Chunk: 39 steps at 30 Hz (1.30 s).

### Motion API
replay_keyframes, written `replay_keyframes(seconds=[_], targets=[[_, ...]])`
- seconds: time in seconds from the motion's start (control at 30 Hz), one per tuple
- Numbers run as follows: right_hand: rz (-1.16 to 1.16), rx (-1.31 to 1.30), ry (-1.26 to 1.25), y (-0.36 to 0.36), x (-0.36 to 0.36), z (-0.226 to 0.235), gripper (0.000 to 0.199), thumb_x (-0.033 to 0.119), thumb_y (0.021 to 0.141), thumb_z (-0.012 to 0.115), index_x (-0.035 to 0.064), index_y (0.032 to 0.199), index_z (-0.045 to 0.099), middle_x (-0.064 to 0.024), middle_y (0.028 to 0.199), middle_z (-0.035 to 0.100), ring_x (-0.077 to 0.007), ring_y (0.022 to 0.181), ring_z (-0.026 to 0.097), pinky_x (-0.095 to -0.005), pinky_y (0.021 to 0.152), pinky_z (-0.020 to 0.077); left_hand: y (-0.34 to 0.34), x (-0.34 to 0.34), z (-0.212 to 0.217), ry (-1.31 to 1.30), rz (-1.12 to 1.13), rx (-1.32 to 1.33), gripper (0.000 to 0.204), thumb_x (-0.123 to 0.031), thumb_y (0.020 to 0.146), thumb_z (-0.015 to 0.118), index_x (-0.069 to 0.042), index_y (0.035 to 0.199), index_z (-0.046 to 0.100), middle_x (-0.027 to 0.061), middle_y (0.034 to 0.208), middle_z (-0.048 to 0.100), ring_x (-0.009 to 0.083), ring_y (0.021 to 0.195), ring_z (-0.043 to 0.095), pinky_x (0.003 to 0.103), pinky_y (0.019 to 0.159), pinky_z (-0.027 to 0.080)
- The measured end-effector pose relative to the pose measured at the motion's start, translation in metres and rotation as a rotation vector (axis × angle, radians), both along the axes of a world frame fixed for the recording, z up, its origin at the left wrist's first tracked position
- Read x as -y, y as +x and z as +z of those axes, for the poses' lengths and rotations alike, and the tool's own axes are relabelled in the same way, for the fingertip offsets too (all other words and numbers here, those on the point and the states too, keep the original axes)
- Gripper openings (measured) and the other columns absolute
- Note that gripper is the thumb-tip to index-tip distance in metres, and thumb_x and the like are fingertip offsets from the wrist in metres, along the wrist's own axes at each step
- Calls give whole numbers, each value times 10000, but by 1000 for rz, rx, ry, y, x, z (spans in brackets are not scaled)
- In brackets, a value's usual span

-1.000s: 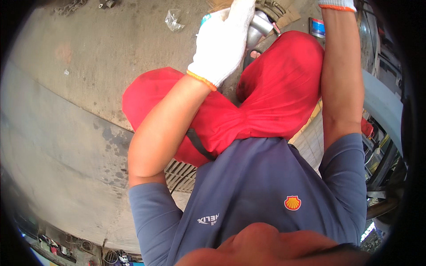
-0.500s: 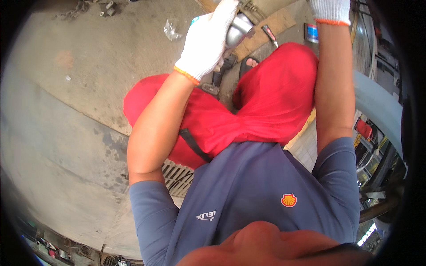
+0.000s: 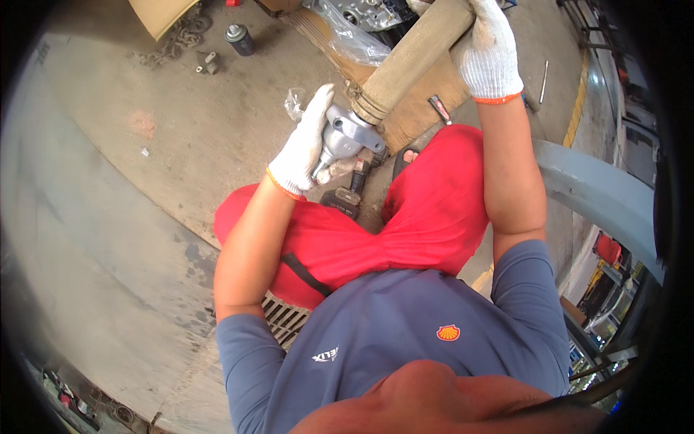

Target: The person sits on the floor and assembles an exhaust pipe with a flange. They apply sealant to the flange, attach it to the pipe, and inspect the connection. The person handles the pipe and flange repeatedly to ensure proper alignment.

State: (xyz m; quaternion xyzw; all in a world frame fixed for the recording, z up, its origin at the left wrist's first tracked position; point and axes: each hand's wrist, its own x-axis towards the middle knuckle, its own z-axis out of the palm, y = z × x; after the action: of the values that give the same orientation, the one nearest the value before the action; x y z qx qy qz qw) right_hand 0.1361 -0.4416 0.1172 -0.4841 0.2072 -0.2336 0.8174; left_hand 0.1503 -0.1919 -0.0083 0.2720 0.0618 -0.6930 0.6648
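Observation:
Both of my hands wear white knit gloves with orange cuffs. My left hand [image 3: 300, 148] is closed around a silver cast-metal housing [image 3: 344, 137] with a bolt-hole flange; its thumb lies along the near side and its fingertips show underneath. The housing meets the lower end of a thick tan tube [image 3: 419, 58], where wire or cord is wound around it. Whether the two are fixed together I cannot tell. Farther up, my right hand [image 3: 493, 58] grips the tube near its upper end, with some fingers hidden behind it. The tube slants up to the right above the floor.
A black cordless power tool [image 3: 348, 195] lies between my feet. Cardboard [image 3: 394, 134] carries a small squeeze tube [image 3: 439, 108]. Beyond are plastic wrap [image 3: 347, 35], a metal engine part [image 3: 365, 13] and a spray can [image 3: 239, 40]. A grey-blue beam [image 3: 593, 173] curves past my right.
My left hand has come lower and nearer with the housing. My right hand has also come down, bringing the tan tube fully into view. The view has shifted, showing more floor ahead.

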Motion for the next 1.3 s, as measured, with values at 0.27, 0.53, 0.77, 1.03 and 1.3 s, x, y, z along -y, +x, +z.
replay_keyframes(seconds=[0.27,0.53,0.77,1.03,1.3], targets=[[-11,-16,118,4,10,-13,144,201,969,708,70,1026,688,-59,849,689,-217,793,681,-369,773,590,2,-9,2,153,66,515,891,-788,1008,333,-6,1353,585,138,867,692,196,570,627,293,464,506],[-163,131,195,9,31,-32,224,179,986,749,57,1109,607,-138,983,670,-271,916,672,-424,874,627,6,-14,5,317,303,1629,979,-256,835,846,-39,1623,307,200,1446,560,329,1112,694,422,916,584],[-81,66,299,3,3,-23,234,201,995,745,74,1123,596,-135,1031,663,-266,940,660,-449,898,615,-12,-9,33,753,271,1868,1031,-346,700,949,-30,1529,424,213,1316,646,331,1123,710,390,931,579],[385,-356,-194,-37,26,-14,468,422,1014,689,33,1264,626,-98,1137,687,-240,972,688,-416,899,574,-13,-42,40,622,147,1653,985,-424,657,980,-61,1440,505,136,1123,723,229,989,729,340,887,590],[873,-59,-2036,-63,-25,15,642,246,759,849,47,1320,610,-165,1222,638,-389,1206,601,-472,1050,490,-44,-59,40,704,-128,1382,1005,-515,613,973,-81,1412,545,111,1111,729,223,1029,717,348,928,560]])
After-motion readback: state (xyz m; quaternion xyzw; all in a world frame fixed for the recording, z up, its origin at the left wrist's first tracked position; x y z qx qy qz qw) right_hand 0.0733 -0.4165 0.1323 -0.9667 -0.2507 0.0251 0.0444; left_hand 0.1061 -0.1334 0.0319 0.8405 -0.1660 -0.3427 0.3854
